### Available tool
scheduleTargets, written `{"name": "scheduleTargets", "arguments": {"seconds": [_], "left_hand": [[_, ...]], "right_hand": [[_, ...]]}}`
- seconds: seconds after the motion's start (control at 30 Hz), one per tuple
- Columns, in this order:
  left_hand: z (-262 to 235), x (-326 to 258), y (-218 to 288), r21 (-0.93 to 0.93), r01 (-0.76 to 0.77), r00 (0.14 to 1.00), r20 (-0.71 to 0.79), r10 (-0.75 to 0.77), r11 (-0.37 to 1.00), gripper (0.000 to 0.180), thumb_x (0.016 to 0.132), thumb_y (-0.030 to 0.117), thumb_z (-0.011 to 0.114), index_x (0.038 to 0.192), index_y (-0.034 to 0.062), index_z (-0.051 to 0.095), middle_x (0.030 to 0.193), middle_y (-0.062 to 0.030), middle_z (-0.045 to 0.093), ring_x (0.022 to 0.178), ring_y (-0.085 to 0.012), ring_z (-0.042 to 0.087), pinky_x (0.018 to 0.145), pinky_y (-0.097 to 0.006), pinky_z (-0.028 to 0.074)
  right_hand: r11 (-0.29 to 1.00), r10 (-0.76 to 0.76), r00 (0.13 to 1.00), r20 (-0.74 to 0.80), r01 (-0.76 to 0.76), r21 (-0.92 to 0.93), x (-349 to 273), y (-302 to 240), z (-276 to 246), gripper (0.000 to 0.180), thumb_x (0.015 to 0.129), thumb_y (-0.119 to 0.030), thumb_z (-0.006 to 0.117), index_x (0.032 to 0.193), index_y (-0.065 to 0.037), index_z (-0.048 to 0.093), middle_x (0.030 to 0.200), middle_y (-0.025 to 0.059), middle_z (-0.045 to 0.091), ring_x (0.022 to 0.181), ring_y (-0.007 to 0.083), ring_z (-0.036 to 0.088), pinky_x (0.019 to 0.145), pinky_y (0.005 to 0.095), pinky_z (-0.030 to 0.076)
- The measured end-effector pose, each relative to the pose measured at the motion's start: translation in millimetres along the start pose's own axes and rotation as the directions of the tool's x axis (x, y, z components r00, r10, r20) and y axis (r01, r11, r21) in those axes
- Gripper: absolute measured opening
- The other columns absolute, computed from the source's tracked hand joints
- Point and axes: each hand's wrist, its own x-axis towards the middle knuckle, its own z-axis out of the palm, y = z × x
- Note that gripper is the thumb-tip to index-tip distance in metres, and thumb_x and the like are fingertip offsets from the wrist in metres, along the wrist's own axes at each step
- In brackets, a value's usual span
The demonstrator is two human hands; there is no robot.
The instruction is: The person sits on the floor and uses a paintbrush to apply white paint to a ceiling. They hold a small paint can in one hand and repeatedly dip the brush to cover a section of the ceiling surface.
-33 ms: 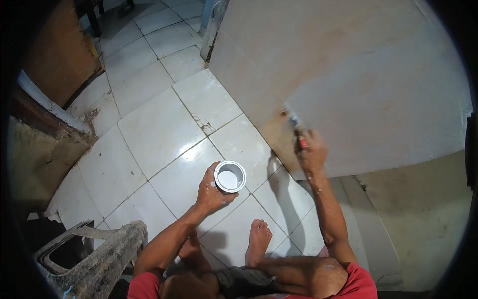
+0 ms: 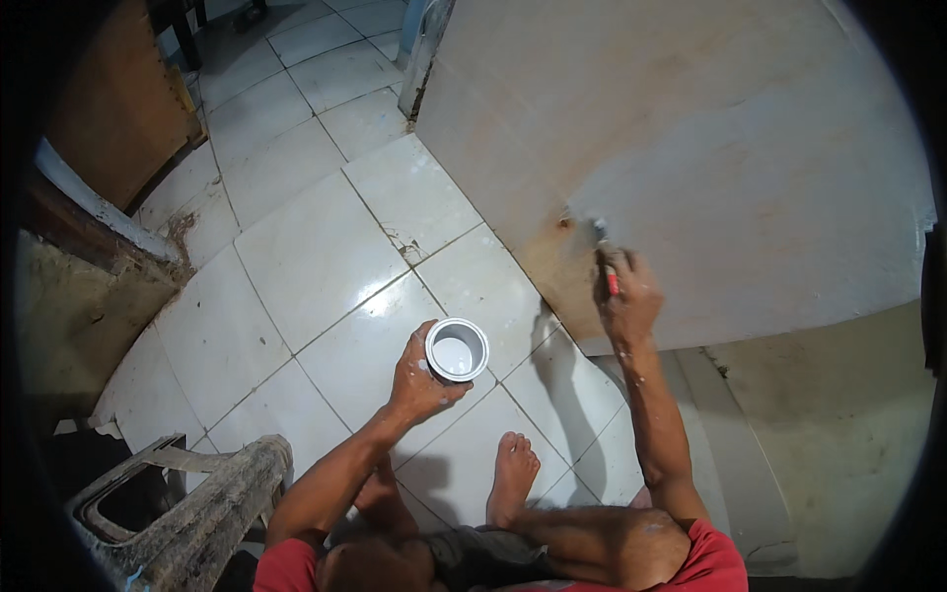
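My left hand (image 2: 418, 380) is wrapped round the side of a small open paint can (image 2: 479, 367) with white paint at its bottom. White smears mark the fingers of that hand. Closed in my right hand (image 2: 633, 299) is a paintbrush (image 2: 601, 233) with a red part on its handle. Its bristles rest against a large upright panel (image 2: 710, 187), thinly coated whitish over brown wood. Near the panel's lower left corner a bare brown patch (image 2: 554, 259) shows, with a small dark spot above it, just left of the bristles.
White floor tiles (image 2: 316, 257) spread under the can and my bare foot (image 2: 513, 469). A worn, dirty plastic chair (image 2: 212, 503) stands at the lower left. Beyond it are a stained wall (image 2: 89, 326) and a brown wooden board (image 2: 118, 109). Another wall (image 2: 838, 424) lies below the panel.
My right hand and the paintbrush have shifted slightly to the right across the panel, away from the dark spot. The left hand and the paint can stay almost in place.
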Motion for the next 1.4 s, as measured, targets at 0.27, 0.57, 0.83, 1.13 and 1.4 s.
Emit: {"name": "scheduleTargets", "arguments": {"seconds": [0.27, 0.57, 0.83, 1.13, 1.4], "left_hand": [[12, 5, 1, 0.005, -0.020, 1.000, -0.003, 0.020, 1.000, 0.125, 0.067, 0.028, 0.108, 0.167, 0.0000, 0.040, 0.152, -0.0223, 0.062, 0.141, -0.0397, 0.065, 0.121, -0.047, 0.055], [14, -6, -15, 0.032, -0.068, 0.997, -0.034, 0.069, 0.997, 0.124, 0.066, 0.028, 0.109, 0.166, 0.0029, 0.041, 0.155, -0.0217, 0.060, 0.145, -0.0429, 0.062, 0.122, -0.050, 0.054], [12, -5, -15, 0.057, -0.083, 0.996, -0.004, 0.084, 0.995, 0.122, 0.068, 0.028, 0.107, 0.167, 0.0027, 0.040, 0.156, -0.0235, 0.059, 0.144, -0.0448, 0.062, 0.122, -0.053, 0.052], [13, -11, -19, 0.030, -0.080, 0.996, 0.029, 0.079, 0.996, 0.124, 0.069, 0.029, 0.106, 0.168, 0.0009, 0.038, 0.160, -0.0256, 0.057, 0.149, -0.0462, 0.058, 0.125, -0.053, 0.050], [13, -12, -18, 0.059, -0.110, 0.994, 0.021, 0.109, 0.992, 0.126, 0.069, 0.028, 0.106, 0.170, 0.0005, 0.036, 0.163, -0.0262, 0.055, 0.150, -0.0481, 0.057, 0.127, -0.053, 0.049]], "right_hand": [[0.989, -0.149, 0.968, 0.200, 0.146, 0.030, -3, -7, 42, 0.028, 0.098, -0.017, 0.080, 0.125, -0.020, 0.083, 0.113, 0.0149, 0.081, 0.085, 0.0353, 0.079, 0.071, 0.0478, 0.060], [0.986, -0.167, 0.977, -0.134, 0.168, -0.008, 29, -24, 6, 0.026, 0.098, -0.019, 0.084, 0.124, -0.014, 0.085, 0.111, 0.0143, 0.081, 0.082, 0.0357, 0.077, 0.071, 0.0455, 0.061], [0.997, -0.074, 0.991, -0.108, 0.075, 0.008, 22, -10, 31, 0.026, 0.092, -0.010, 0.089, 0.117, -0.010, 0.084, 0.104, 0.0128, 0.080, 0.087, 0.0346, 0.078, 0.071, 0.0441, 0.061], [0.992, -0.108, 0.991, 0.079, 0.113, -0.064, -17, -8, 45, 0.027, 0.089, -0.011, 0.090, 0.116, -0.011, 0.083, 0.093, 0.0111, 0.076, 0.078, 0.0334, 0.074, 0.069, 0.0455, 0.059], [0.969, -0.200, 0.968, 0.155, 0.218, -0.116, -18, -1, 63, 0.017, 0.095, -0.013, 0.085, 0.111, -0.013, 0.081, 0.088, 0.0115, 0.072, 0.077, 0.0326, 0.072, 0.066, 0.0467, 0.056]]}}
